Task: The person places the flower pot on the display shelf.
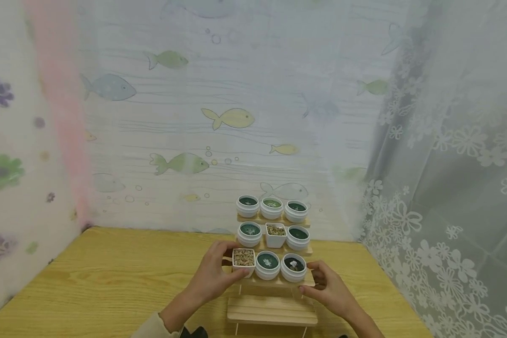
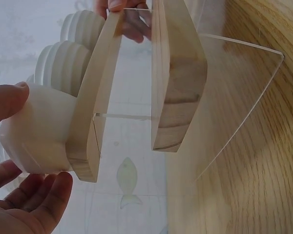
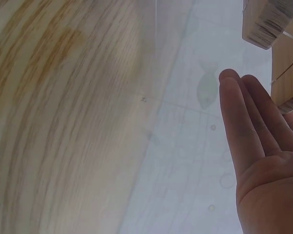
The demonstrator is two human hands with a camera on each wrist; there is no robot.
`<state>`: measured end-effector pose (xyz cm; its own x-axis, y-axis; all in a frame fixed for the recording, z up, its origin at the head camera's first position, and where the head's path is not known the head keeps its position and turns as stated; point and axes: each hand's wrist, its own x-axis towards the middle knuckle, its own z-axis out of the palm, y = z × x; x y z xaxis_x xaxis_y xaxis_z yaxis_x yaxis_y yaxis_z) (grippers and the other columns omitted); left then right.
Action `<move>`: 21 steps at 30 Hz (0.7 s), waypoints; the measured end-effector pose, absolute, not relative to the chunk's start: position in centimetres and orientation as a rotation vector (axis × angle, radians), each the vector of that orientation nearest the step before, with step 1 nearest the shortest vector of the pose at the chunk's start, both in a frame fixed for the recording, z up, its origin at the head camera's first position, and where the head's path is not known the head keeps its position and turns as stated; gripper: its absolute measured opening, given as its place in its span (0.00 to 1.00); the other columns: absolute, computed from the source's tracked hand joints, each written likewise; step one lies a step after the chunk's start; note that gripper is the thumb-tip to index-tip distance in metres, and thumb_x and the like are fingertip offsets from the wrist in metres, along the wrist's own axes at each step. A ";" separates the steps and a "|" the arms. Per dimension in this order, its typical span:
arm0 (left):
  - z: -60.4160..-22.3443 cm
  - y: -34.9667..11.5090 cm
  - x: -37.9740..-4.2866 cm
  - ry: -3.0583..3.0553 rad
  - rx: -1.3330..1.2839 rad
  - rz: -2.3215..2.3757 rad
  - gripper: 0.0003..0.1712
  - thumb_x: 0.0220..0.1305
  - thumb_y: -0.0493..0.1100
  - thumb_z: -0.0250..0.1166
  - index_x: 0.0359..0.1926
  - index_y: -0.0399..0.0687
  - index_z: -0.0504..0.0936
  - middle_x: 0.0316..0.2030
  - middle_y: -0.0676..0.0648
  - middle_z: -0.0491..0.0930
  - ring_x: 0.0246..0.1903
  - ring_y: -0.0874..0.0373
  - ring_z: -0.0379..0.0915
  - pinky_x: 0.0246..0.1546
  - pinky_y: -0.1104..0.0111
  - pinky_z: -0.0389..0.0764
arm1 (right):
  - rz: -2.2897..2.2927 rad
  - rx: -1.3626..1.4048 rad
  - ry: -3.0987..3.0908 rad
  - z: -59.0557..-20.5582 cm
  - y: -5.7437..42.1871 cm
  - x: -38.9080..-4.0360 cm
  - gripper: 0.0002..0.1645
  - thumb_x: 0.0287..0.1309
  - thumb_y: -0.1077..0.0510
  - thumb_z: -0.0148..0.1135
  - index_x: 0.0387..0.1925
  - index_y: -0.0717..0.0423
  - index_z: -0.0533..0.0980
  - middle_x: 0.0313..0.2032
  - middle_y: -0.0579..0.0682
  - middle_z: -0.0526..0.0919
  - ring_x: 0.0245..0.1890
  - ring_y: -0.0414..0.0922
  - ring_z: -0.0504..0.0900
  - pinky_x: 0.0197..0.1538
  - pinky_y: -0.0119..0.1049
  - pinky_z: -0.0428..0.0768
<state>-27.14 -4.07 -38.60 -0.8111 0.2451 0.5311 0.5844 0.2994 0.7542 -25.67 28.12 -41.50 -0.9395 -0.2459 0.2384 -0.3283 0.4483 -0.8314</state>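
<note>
A tiered wooden stand on clear supports carries rows of small white pots. My left hand grips a white square pot filled with tan grains, thumb at its front and fingers round its far side. In the left wrist view this square pot sits at the end of a shelf board. My right hand holds the right end of that board, beside a round pot with dark green content. In the right wrist view several fingers stretch out near the board's end.
Behind, the upper shelves hold round pots with green content and another square pot of grains. The stand is on a wood-grain table. A fish-print curtain hangs at the back, and a lace curtain on the right.
</note>
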 end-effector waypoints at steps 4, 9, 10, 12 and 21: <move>-38.7 -4.5 -27.0 -2.272 -0.731 -1.478 0.35 0.46 0.45 0.77 0.54 0.40 0.74 0.43 0.48 0.73 0.43 0.55 0.71 0.41 0.62 0.81 | 1.478 0.511 -2.622 -41.5 28.2 -25.7 0.34 0.52 0.53 0.71 0.57 0.60 0.67 0.40 0.51 0.83 0.42 0.44 0.82 0.45 0.38 0.80; -39.1 -6.5 -26.6 -2.351 -0.706 -1.332 0.36 0.47 0.46 0.77 0.56 0.41 0.73 0.45 0.50 0.73 0.44 0.57 0.69 0.40 0.63 0.79 | 1.386 0.548 -2.671 -41.5 28.7 -25.6 0.34 0.55 0.52 0.69 0.59 0.59 0.66 0.37 0.50 0.82 0.40 0.43 0.82 0.46 0.39 0.80; -39.2 -7.1 -26.6 -2.370 -0.704 -1.293 0.35 0.48 0.47 0.77 0.56 0.42 0.73 0.45 0.50 0.72 0.44 0.57 0.69 0.40 0.64 0.79 | 1.355 0.567 -2.680 -41.5 28.9 -25.6 0.33 0.57 0.52 0.67 0.60 0.59 0.66 0.37 0.49 0.82 0.40 0.43 0.82 0.46 0.38 0.80; -39.3 -8.5 -26.6 -2.409 -0.694 -1.220 0.33 0.50 0.48 0.75 0.56 0.44 0.73 0.46 0.51 0.72 0.44 0.58 0.68 0.40 0.64 0.79 | 1.269 0.595 -2.703 -41.2 29.2 -25.7 0.30 0.61 0.52 0.63 0.61 0.58 0.66 0.38 0.49 0.82 0.40 0.42 0.82 0.46 0.36 0.80; -40.9 -14.6 -26.7 -2.425 -0.670 -0.820 0.28 0.53 0.49 0.74 0.52 0.45 0.75 0.45 0.50 0.71 0.42 0.57 0.71 0.37 0.62 0.77 | 0.895 0.543 -2.760 -39.5 31.3 -26.0 0.25 0.68 0.47 0.54 0.59 0.58 0.69 0.45 0.52 0.82 0.44 0.47 0.81 0.46 0.40 0.80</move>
